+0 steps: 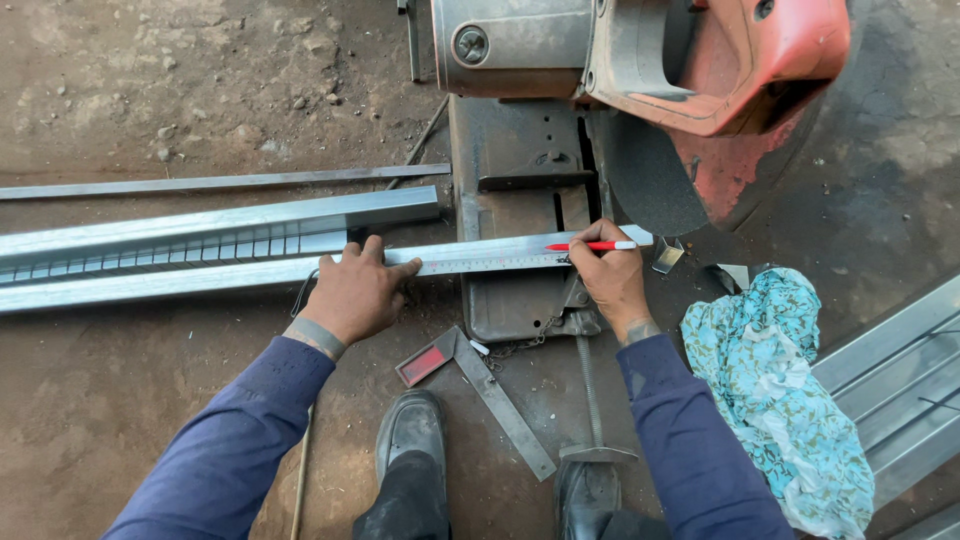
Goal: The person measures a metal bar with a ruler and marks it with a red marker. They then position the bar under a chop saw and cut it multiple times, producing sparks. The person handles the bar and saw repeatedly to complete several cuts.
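Observation:
A long grey metal channel (180, 282) lies across the ground and over the base of a cut-off saw (520, 200). A tape measure blade (480, 264) runs along its top. My left hand (355, 292) presses flat on the channel and the tape, left of the saw base. My right hand (612, 280) holds a red pen (592, 245) with its tip on the channel near the tape, just below the saw's dark disc (650, 175).
More metal channels (200, 225) lie behind on the left, others at the right edge (900, 370). A try square (480, 385) with a red handle lies by my shoes (410, 430). A turquoise patterned cloth (780, 390) sits on the right. The red saw guard (740, 70) hangs overhead.

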